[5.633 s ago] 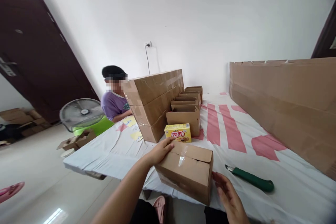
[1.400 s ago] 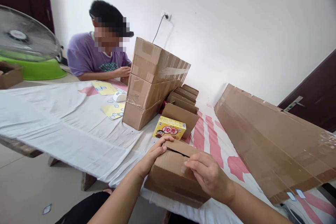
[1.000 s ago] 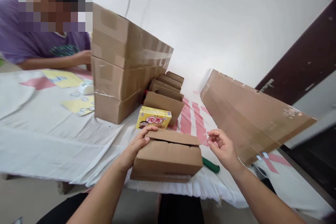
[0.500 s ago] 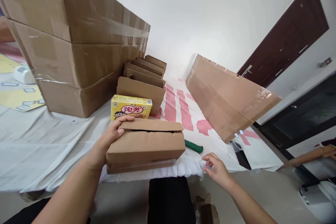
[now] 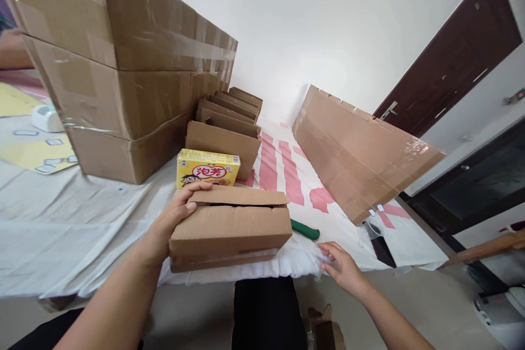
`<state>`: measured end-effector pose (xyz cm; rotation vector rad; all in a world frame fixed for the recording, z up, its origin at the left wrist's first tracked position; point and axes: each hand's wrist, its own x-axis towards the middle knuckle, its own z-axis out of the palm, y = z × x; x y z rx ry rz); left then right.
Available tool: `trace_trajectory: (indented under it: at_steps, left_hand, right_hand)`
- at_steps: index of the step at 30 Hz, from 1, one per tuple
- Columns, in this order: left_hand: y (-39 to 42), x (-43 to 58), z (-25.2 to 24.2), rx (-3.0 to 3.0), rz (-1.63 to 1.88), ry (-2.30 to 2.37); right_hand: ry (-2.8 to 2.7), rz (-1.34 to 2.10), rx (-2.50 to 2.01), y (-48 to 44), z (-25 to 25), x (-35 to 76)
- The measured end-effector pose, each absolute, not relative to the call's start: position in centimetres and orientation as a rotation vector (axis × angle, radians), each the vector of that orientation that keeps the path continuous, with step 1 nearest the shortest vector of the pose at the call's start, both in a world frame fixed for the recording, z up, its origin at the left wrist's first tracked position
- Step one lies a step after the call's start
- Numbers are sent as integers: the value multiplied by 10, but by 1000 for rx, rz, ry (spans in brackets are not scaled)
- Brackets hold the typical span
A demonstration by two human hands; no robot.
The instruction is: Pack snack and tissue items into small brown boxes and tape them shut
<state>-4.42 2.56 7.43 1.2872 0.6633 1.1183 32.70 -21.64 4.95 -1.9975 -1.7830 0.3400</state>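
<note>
The left hand [image 5: 172,224] rests on the small cardboard box [image 5: 229,229], which sits at the near edge of the table [image 5: 82,219]; palm on the box's left end, thumb over the rear flap, a loose hold rather than a clamp. The box's front bottom edge looks to overhang the table edge a bit, so a nudge from that hand, w/ no second hand steadying it, could tip it off into the lap or onto the floor. The top flaps aren't sealed and a dark slit shows between them, so they could spring up once pressure comes off.

The right hand [image 5: 342,270] is low at the table's edge, fingers curled on what's prob. a bit of clear tape or film [image 5: 324,262] against the white cloth; too faint to be sure it's actually pinched. A tug there could drag the cloth and shift the green-handled cutter [image 5: 305,229] lying just right of the box; its blade end is hidden behind the box.

The yellow snack box [image 5: 208,168] stands just behind the box. Box contents aren't visible. The stacked cartons [image 5: 123,82] block most of the other person, only an arm [image 5: 12,49] shows at far left.
</note>
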Motion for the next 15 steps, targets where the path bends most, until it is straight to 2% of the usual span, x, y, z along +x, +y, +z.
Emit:
trace_trajectory:
  at_steps: [8, 11, 15]
  left_hand:
    - [18, -45, 82, 1228, 1108, 679]
    - [18, -45, 83, 1195, 1104, 663]
    - [20, -44, 80, 1209, 1109, 689]
  right_hand:
    - [-2040, 31, -1862, -228, 48, 312]
    - [-1992, 82, -1910, -226, 49, 313]
    - [-1821, 316, -1993, -221, 51, 317]
